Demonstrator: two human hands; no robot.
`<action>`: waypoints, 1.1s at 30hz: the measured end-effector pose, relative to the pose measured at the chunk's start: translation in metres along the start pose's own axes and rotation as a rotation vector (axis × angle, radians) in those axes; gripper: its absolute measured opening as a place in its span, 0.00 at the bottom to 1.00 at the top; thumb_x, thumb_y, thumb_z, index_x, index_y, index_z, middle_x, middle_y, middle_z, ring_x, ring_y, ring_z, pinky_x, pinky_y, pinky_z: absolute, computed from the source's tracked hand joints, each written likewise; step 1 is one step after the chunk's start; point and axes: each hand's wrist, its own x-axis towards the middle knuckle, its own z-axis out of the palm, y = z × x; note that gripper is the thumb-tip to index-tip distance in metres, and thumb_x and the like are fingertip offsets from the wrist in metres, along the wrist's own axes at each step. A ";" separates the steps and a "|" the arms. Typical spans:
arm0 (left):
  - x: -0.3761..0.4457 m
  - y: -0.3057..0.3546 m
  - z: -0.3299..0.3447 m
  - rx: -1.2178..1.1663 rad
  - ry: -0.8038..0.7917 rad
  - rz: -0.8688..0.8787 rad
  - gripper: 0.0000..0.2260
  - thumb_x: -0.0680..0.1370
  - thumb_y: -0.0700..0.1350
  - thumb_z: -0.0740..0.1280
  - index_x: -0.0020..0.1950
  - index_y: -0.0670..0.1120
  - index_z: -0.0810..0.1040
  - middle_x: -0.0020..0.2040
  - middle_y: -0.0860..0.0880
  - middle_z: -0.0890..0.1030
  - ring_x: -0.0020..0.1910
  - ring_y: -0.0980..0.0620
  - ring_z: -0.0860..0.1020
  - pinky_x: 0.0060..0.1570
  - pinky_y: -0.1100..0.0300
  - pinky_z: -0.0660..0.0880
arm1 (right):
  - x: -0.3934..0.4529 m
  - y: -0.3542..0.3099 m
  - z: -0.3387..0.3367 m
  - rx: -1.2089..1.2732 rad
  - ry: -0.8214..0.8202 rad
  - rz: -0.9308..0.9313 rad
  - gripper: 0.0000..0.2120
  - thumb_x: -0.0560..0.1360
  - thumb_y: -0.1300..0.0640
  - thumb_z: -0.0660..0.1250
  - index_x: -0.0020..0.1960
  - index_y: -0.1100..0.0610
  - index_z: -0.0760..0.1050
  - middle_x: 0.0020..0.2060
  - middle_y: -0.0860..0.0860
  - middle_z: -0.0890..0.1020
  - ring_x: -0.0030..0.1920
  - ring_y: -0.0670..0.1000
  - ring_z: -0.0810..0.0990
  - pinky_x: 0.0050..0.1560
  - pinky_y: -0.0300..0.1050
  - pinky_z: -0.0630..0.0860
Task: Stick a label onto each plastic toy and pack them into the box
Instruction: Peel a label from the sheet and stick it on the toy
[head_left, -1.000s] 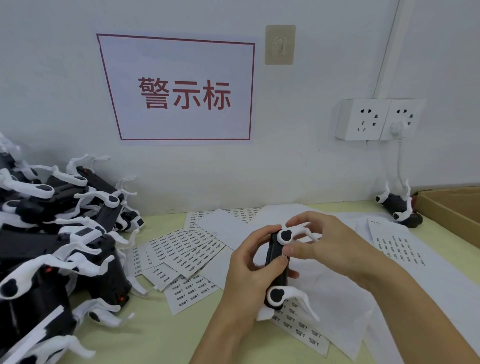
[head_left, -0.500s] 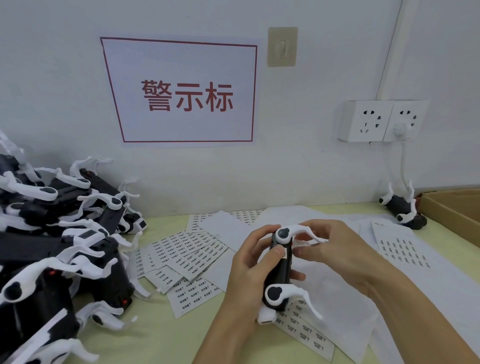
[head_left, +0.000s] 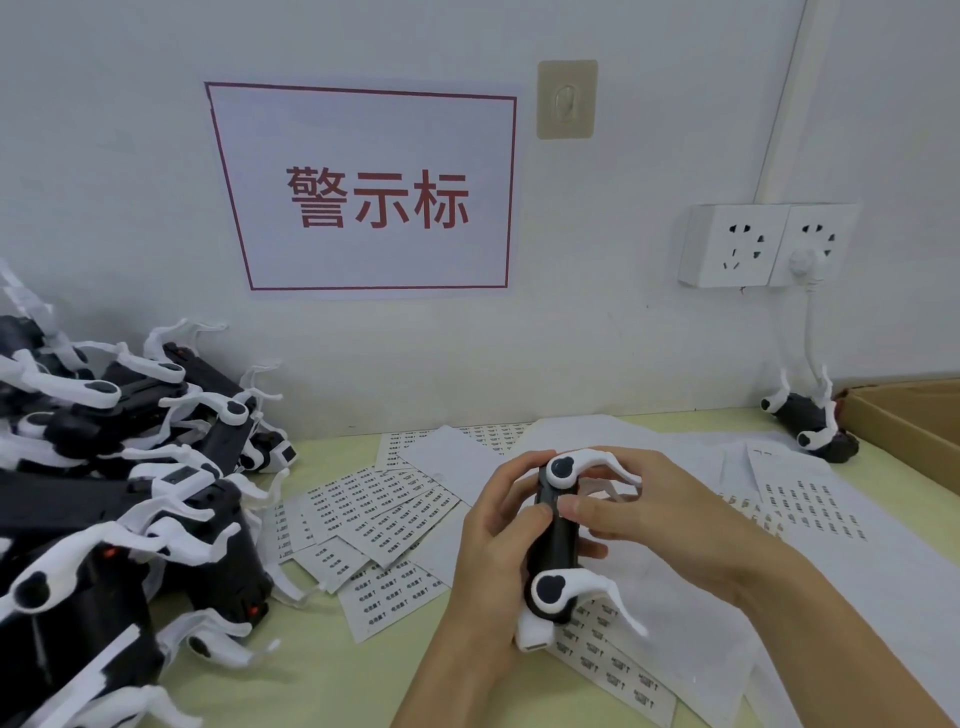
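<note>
A black plastic toy (head_left: 557, 540) with white curved arms stands upright between both hands over the table's middle. My left hand (head_left: 493, 545) wraps its body from the left, thumb on the front. My right hand (head_left: 644, 514) grips it from the right, with its thumb pressed on the toy's upper front; any label there is hidden. A big pile of the same toys (head_left: 119, 499) fills the left side. Label sheets (head_left: 374, 514) lie spread beneath and left of my hands. One more toy (head_left: 810, 421) lies at the back right beside the cardboard box (head_left: 914, 421).
White backing papers (head_left: 810, 525) cover the table's right half. On the wall hang a red-lettered sign (head_left: 363, 192), a hook (head_left: 566, 98) and a double socket (head_left: 763, 244) with a plugged-in white cable.
The toy has shifted slightly lower and tilted upright. My right thumb moved from the upper white arm onto the toy's front, meeting my left thumb.
</note>
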 end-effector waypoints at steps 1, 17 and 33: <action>0.000 0.000 0.000 -0.010 -0.007 0.001 0.19 0.69 0.43 0.69 0.60 0.46 0.80 0.58 0.38 0.81 0.41 0.37 0.81 0.42 0.50 0.79 | 0.000 0.001 0.000 0.008 0.014 -0.007 0.06 0.76 0.59 0.72 0.51 0.51 0.82 0.47 0.54 0.85 0.48 0.56 0.83 0.55 0.54 0.80; -0.002 0.009 -0.007 -0.233 -0.027 -0.201 0.26 0.69 0.49 0.75 0.66 0.53 0.76 0.64 0.38 0.79 0.50 0.30 0.81 0.43 0.48 0.80 | 0.002 0.009 -0.007 0.057 0.131 0.022 0.16 0.73 0.54 0.74 0.58 0.41 0.80 0.47 0.42 0.83 0.37 0.41 0.78 0.40 0.40 0.72; 0.003 0.012 -0.009 -0.310 0.344 -0.115 0.29 0.69 0.51 0.72 0.63 0.35 0.72 0.56 0.30 0.79 0.53 0.36 0.81 0.48 0.51 0.77 | 0.007 0.028 0.036 0.177 0.452 -0.066 0.19 0.74 0.48 0.72 0.63 0.38 0.74 0.55 0.44 0.80 0.47 0.44 0.78 0.51 0.46 0.79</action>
